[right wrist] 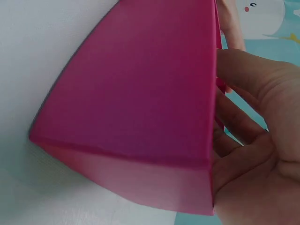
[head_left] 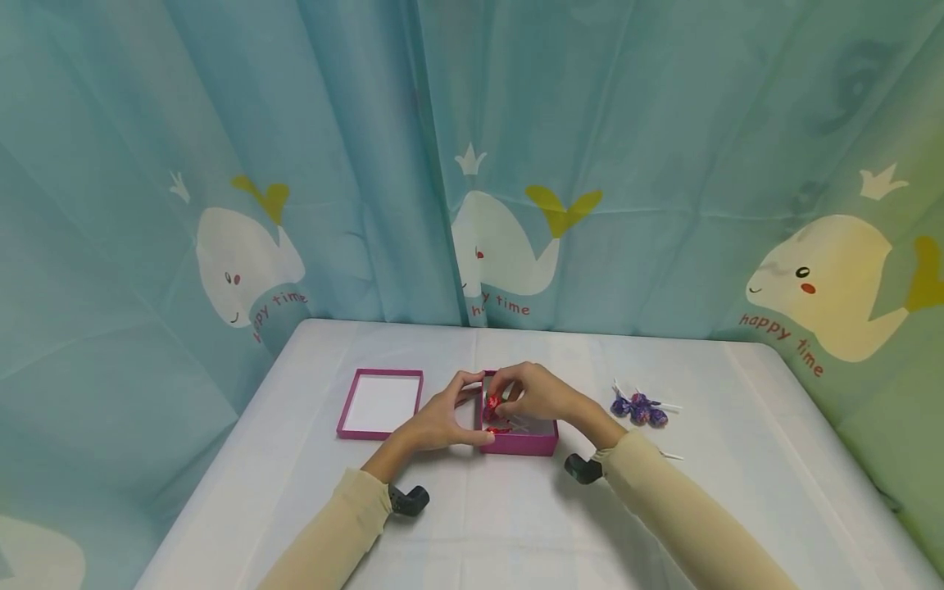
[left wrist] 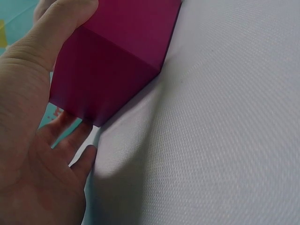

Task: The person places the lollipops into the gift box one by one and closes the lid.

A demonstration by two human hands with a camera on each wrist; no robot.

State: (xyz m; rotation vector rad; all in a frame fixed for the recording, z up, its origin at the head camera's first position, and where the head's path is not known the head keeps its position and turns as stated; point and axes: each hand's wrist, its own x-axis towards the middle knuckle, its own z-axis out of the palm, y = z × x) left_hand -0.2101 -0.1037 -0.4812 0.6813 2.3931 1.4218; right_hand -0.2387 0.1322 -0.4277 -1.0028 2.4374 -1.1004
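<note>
A magenta box [head_left: 522, 445] with a grey inside stands on the table, red-wrapped lollipops [head_left: 498, 430] lying in its left part. The left hand [head_left: 435, 421] grips the box's left side, thumb at the near edge and fingers toward the far corner; the left wrist view shows the thumb on the box wall [left wrist: 112, 70]. Inside the box, the right hand [head_left: 540, 393] pinches a red-wrapped lollipop [head_left: 492, 403] near the left wall. In the right wrist view the box's wall [right wrist: 136, 93] hides the right fingertips.
A magenta-rimmed lid [head_left: 380, 436] with a white inside lies left of the box. Several purple-wrapped lollipops [head_left: 640, 410] form a cluster to the right, and a white stick [head_left: 672, 456] shows beside the right sleeve. A whale-patterned curtain [head_left: 369, 164] hangs behind the white table [head_left: 472, 524].
</note>
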